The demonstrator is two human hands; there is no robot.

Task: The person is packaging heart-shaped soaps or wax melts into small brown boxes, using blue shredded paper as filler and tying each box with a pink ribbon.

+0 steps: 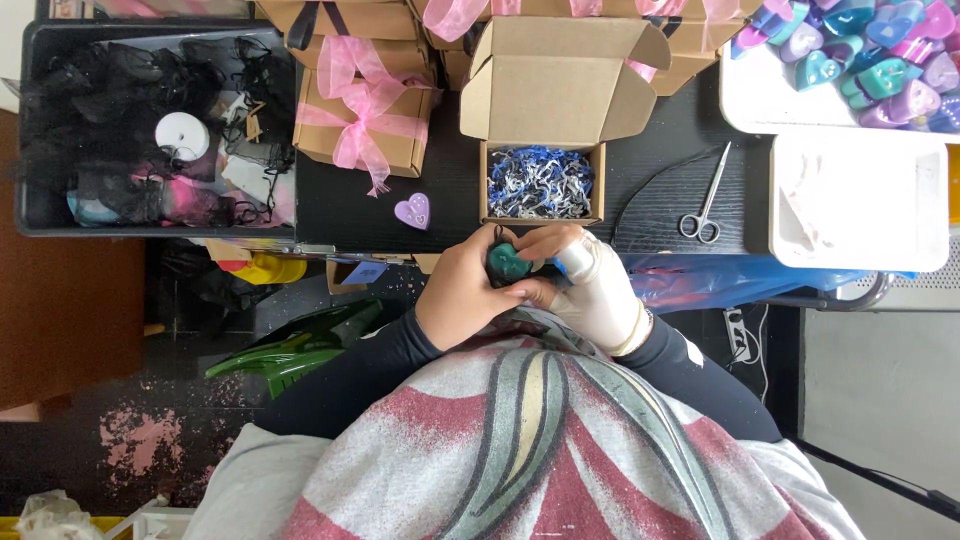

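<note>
Both my hands meet just below the table's front edge, around a small teal heart-shaped object. My left hand is bare and curls around its left side. My right hand, in a pale glove or bandage, holds it from the right. Directly above them an open cardboard box stands on the black table, filled with blue, white and black shredded paper. A purple heart lies on the table to the left of the box.
Closed boxes tied with pink ribbon stand at the back left. A black bin of dark mesh fabric sits far left. Scissors lie right of the open box, beside a white tray; several coloured hearts fill another tray behind it.
</note>
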